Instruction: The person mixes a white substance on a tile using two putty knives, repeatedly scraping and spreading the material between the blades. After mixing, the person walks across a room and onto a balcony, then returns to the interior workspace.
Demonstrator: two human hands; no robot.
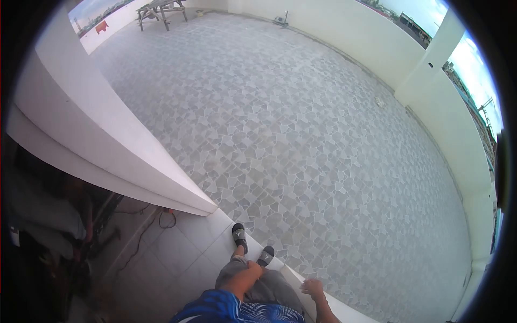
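Note:
My left hand (256,268) is in front of my grey shorts (274,288), touching or very near the cloth. Its fingers look closed, and whatever they may hold is too small to make out. Out to the side, my right hand (311,288) hangs above the white doorsill (295,277). Its fingers are loosely bent and somewhat apart, with nothing visible in them. Below, my feet wear dark slide sandals (239,234) and stand at the sill.
A grey stone-patterned floor (291,145) stretches ahead, bounded by a white parapet wall (344,32). At the far left stands a wooden table (161,9). A thick white wall edge (124,140) is on my left. Cables (168,218) and dark clutter lie indoors on white tiles (188,237).

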